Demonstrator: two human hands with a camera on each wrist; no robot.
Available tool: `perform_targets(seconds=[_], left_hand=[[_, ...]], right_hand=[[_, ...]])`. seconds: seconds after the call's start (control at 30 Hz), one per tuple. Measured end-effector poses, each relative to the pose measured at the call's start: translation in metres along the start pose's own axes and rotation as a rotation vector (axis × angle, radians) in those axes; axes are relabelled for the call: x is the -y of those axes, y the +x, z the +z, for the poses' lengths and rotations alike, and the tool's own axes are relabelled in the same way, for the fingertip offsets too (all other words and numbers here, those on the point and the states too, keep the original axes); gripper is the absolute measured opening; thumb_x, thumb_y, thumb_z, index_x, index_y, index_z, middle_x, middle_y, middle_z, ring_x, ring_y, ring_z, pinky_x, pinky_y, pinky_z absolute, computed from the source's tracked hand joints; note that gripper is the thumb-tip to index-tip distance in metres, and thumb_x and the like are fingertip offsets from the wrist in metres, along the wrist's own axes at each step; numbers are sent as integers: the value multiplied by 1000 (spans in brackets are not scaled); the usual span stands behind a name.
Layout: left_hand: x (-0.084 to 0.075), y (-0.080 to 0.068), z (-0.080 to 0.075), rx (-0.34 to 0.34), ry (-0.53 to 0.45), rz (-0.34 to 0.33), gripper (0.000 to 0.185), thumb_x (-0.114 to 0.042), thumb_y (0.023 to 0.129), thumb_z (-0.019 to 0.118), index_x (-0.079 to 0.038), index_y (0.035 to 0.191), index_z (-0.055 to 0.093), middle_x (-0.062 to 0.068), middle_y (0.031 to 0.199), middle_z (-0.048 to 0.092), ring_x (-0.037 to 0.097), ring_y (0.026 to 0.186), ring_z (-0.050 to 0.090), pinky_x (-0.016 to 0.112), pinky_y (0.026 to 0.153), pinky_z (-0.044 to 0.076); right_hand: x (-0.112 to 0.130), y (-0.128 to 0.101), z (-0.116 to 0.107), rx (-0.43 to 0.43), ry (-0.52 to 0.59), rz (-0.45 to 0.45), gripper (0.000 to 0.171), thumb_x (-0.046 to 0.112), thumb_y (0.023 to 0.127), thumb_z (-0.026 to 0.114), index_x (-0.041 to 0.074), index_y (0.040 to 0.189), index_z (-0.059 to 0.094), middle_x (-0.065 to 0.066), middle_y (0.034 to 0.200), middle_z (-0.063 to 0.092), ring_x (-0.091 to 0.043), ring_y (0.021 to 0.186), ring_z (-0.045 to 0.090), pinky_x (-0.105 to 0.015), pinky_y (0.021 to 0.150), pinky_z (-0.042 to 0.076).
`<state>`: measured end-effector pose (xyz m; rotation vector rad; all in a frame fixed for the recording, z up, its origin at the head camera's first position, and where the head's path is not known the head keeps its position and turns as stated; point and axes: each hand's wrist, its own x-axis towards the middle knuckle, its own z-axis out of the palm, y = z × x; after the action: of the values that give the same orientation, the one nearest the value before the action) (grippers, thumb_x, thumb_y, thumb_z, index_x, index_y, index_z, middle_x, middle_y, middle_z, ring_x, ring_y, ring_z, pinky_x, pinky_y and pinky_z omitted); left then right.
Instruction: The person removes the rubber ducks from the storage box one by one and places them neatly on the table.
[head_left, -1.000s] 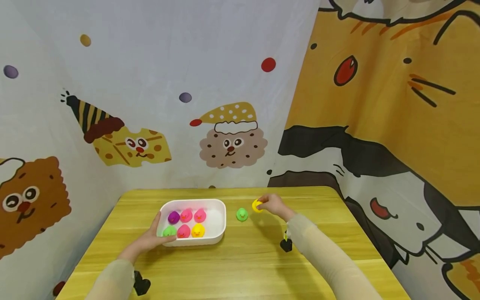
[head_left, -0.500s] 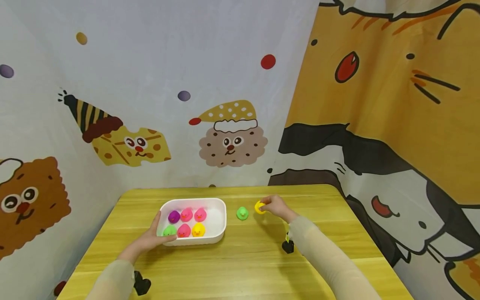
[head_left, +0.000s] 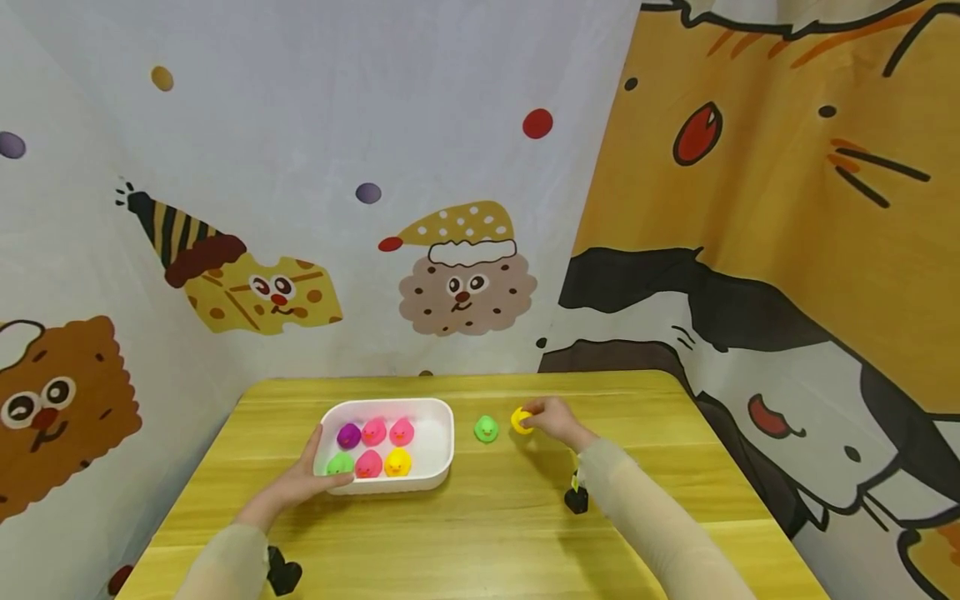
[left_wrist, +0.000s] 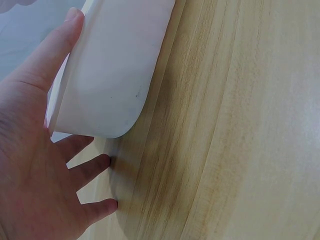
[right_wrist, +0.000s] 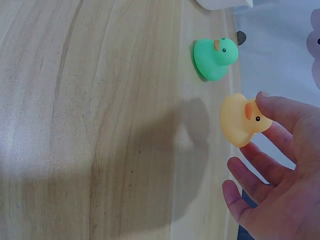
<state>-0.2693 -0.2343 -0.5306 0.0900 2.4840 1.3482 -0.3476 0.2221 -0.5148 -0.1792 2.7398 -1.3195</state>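
Observation:
In the head view, my right hand [head_left: 553, 418] pinches a yellow rubber duck [head_left: 521, 422]. The right wrist view shows thumb and fingertips on the duck's head and side, its shadow falling apart from it on the wood. Beside it, a green rubber duck [head_left: 486, 429] sits on the table. At the left, my left hand [head_left: 297, 479] rests against the end of a white plastic tub [head_left: 431, 477], thumb straight along the near rim, other fingers spread [left_wrist: 90, 170]. Inside the tub lie a purple duck [head_left: 348, 436], several pink ducks [head_left: 374, 432], another green duck [head_left: 341, 464] and another yellow duck [head_left: 398, 462].
The wooden table [head_left: 450, 542] ends at a cartoon-printed cloth [head_left: 337, 125] hanging behind it and along both sides. A small black device [head_left: 283, 572] hangs at my left wrist, another black device [head_left: 576, 500] at the right.
My right hand, with the yellow duck, has shifted slightly to the right and nearer to me, away from the green duck. The left hand and the tub stay in place.

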Motion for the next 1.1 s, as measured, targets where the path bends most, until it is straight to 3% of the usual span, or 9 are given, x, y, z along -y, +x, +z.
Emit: perform_targets(seconds=[0.53, 0.8, 1.1], left_hand=[[13, 9, 1, -7, -17, -11, 115, -47, 70, 68, -26, 136, -24, 22, 144, -10, 45, 127, 3, 62, 97, 6], [5, 5, 3, -17, -20, 0, 112, -41, 73, 68, -20, 137, -22, 28, 142, -7, 49, 124, 9, 64, 95, 10], [3, 2, 3, -23, -3, -6, 112, -38, 74, 68, -18, 138, -21, 28, 142, -7, 49, 124, 8, 63, 95, 10]], right_hand=[[-6, -2, 9, -44, 34, 13, 30, 14, 73, 71, 1, 100, 65, -9, 96, 62, -19, 83, 56, -31, 69, 49], [-10, -2, 11, -23, 44, 47, 31, 14, 74, 70, 0, 101, 64, -9, 97, 62, -18, 83, 56, -30, 69, 49], [-14, 3, 16, 18, 58, 19, 33, 14, 75, 70, -2, 102, 63, -10, 97, 61, -18, 83, 56, -31, 69, 49]])
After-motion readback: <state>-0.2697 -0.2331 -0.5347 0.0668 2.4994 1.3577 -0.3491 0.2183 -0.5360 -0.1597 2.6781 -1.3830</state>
